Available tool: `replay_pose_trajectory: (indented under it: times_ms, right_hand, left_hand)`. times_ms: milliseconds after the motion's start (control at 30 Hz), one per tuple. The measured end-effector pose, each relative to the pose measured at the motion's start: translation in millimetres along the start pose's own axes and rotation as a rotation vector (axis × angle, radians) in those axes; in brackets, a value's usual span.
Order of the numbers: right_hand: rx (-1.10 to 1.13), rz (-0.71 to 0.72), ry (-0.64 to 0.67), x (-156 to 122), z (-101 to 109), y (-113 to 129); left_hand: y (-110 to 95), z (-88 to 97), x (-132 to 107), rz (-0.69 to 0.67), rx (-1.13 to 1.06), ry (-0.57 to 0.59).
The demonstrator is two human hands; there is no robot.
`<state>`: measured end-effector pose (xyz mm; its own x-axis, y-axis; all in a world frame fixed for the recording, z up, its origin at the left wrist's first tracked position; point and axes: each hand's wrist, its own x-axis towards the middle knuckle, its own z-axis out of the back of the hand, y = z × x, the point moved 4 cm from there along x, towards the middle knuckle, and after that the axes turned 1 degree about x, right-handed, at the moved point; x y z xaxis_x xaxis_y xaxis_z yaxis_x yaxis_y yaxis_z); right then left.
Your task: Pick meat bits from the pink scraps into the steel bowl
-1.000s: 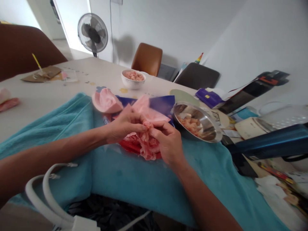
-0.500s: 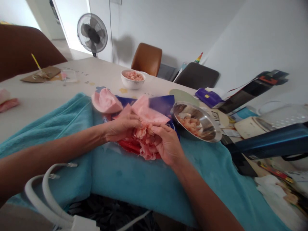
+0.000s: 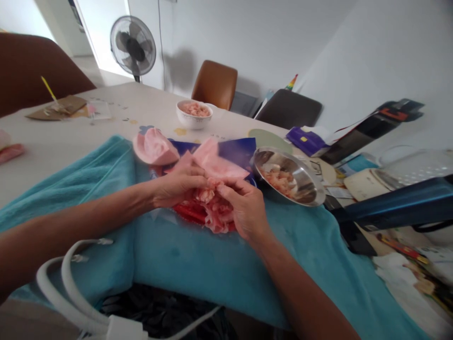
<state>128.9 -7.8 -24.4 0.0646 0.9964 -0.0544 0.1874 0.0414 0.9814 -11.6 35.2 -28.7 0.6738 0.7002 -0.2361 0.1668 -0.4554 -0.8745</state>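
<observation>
Between my two hands is a pink pomelo segment [image 3: 207, 192], its pale, crumpled membrane [image 3: 218, 219] hanging below. My left hand [image 3: 180, 185] pinches it from the left with thumb and fingers. From the right, my right hand [image 3: 246, 200] has its thumb and fingertips closed on the same piece. Just beyond the hands lie pieces of thick pink peel [image 3: 221, 160], and a cupped peel piece [image 3: 155, 146] sits at the left. Under all this is a red and blue plastic sheet [image 3: 238, 147]. A steel bowl [image 3: 307, 182] at the right holds peeled pulp [image 3: 279, 180].
A white bowl [image 3: 194, 122] of pulp stands farther back on the table [image 3: 141, 101]. A teal towel [image 3: 212, 269] covers the near edge. White cables [image 3: 67, 283] rise at front left. A purple packet [image 3: 307, 141], a dark blue box [image 3: 399, 205] and clutter crowd the right.
Both hands stay together at the pomelo segment with only slight finger movement. The view has shifted a little; bowls and peel keep their places.
</observation>
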Motion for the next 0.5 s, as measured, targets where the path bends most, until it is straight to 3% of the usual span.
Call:
replay_pose_trajectory:
  times_ms: [500]
  right_hand:
    - [0.247,-0.158,0.171,0.5,-5.0,4.4]
  left_hand:
    - [-3.7,-6.0,-1.2,0.016,-0.063,0.163]
